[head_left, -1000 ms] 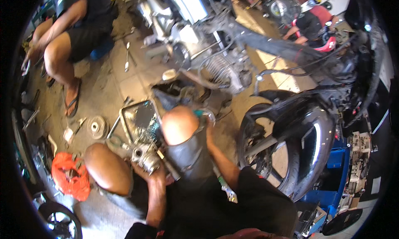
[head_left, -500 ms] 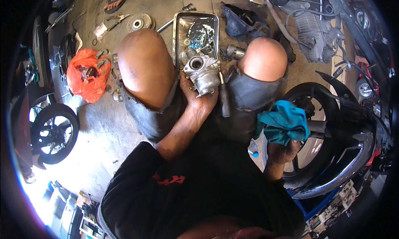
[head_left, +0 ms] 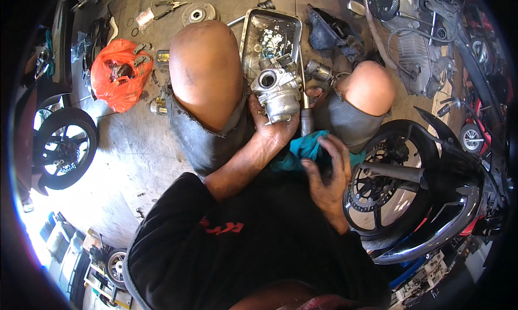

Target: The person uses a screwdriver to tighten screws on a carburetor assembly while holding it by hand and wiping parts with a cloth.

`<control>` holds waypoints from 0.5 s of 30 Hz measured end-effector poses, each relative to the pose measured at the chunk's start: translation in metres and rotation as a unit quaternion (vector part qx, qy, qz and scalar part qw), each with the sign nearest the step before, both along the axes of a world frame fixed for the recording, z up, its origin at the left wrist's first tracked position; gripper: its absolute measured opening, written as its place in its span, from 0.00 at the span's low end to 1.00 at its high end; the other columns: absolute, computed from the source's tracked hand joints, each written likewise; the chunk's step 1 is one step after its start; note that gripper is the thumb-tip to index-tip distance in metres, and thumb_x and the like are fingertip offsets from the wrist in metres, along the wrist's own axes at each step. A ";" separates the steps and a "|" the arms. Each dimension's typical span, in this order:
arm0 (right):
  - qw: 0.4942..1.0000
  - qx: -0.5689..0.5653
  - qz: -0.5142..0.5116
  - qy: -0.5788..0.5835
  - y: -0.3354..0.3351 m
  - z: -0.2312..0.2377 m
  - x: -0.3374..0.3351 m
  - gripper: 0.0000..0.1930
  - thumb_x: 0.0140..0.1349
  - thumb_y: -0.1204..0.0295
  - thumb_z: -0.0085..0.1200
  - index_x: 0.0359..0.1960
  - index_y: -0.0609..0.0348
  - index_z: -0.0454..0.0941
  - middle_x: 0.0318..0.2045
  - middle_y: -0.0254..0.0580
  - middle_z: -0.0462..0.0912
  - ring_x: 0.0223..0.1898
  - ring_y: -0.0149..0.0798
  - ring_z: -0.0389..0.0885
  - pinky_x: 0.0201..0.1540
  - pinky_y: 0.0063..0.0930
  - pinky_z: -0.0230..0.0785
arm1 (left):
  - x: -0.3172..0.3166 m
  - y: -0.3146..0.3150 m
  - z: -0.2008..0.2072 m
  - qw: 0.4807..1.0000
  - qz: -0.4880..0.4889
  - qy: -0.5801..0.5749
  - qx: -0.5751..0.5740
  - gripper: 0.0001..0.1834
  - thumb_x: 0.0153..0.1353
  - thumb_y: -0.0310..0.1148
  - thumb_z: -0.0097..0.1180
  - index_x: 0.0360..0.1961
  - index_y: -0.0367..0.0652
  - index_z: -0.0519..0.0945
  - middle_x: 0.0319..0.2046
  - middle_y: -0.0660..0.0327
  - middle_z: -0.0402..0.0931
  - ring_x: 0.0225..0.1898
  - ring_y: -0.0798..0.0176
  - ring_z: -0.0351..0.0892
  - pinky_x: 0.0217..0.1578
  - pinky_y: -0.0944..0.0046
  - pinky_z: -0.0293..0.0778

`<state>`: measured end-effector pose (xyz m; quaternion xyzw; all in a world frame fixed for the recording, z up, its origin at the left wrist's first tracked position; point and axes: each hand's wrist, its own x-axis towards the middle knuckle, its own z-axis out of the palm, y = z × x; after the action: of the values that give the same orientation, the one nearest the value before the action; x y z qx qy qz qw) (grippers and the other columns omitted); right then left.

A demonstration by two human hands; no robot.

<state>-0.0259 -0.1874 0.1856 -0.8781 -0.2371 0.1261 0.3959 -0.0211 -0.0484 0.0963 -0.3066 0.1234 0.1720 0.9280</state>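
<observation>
My left hand (head_left: 274,127) is closed around the lower body of a silver carburetor (head_left: 279,98), with its round bore facing up. The carburetor is between my knees, over the near end of a metal tray (head_left: 247,40) with shiny liquid in it. Just right of the carburetor, a screwdriver-like tool with a dark handle (head_left: 306,121) points toward the tray. A teal cloth (head_left: 307,148) lies bunched across my lap. Over the cloth's right part, my right hand (head_left: 330,183) has its fingers and thumb apart, with nothing visibly gripped.
An orange plastic bag (head_left: 116,91) with parts sits at left. Pliers (head_left: 170,9) and a round metal disc (head_left: 198,13) lie beyond my left knee. A dark plastic part (head_left: 332,32) is right of the tray. A motorcycle front wheel (head_left: 386,175) stands close on my right.
My right hand has moved left from beside the wheel to my lap. The teal cloth came with it, and the fingers have spread off it. My left hand still holds the carburetor.
</observation>
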 end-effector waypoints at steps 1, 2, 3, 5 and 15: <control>1.000 -0.014 -0.002 -0.015 0.007 -0.002 -0.002 0.25 0.49 0.69 0.67 0.49 0.62 0.73 0.48 0.55 0.72 0.49 0.53 0.72 0.53 0.40 0.65 | 0.001 0.001 0.003 1.000 -0.008 0.003 -0.012 0.28 0.54 0.52 0.46 0.46 0.40 0.76 0.44 0.47 0.76 0.47 0.46 0.74 0.54 0.44 0.69; 0.999 -0.027 -0.005 -0.030 0.014 -0.004 -0.003 0.26 0.49 0.70 0.67 0.50 0.62 0.73 0.49 0.55 0.72 0.49 0.52 0.72 0.53 0.40 0.65 | 0.001 0.002 0.005 1.000 -0.016 0.007 -0.023 0.27 0.54 0.51 0.46 0.46 0.40 0.76 0.43 0.47 0.76 0.46 0.46 0.75 0.54 0.44 0.69; 0.998 -0.040 -0.007 -0.045 0.019 -0.007 -0.004 0.27 0.48 0.70 0.68 0.50 0.61 0.72 0.49 0.54 0.72 0.49 0.52 0.72 0.53 0.40 0.65 | 0.002 0.003 0.008 0.999 -0.023 0.012 -0.034 0.26 0.54 0.50 0.46 0.45 0.39 0.76 0.42 0.47 0.77 0.46 0.46 0.75 0.53 0.44 0.69; 0.998 -0.020 -0.048 -0.035 0.023 -0.009 -0.005 0.26 0.48 0.70 0.68 0.49 0.61 0.72 0.48 0.53 0.72 0.48 0.50 0.72 0.53 0.39 0.64 | 0.002 0.002 0.010 0.998 -0.021 0.054 -0.021 0.25 0.54 0.48 0.46 0.44 0.39 0.76 0.41 0.48 0.77 0.45 0.46 0.75 0.53 0.44 0.69; 0.932 0.336 -0.108 0.076 -0.023 0.023 0.018 0.44 0.48 0.52 0.66 0.58 0.76 0.62 0.57 0.48 0.61 0.60 0.47 0.63 0.62 0.39 0.56 | 0.005 0.004 -0.015 0.995 -0.011 0.039 0.087 0.26 0.60 0.53 0.38 0.45 0.44 0.77 0.41 0.52 0.78 0.44 0.48 0.75 0.53 0.36 0.66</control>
<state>-0.0074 -0.2100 0.2084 -0.7018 -0.1385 0.0613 0.6961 -0.0164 -0.0447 0.0813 -0.2165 0.1473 0.1832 0.9476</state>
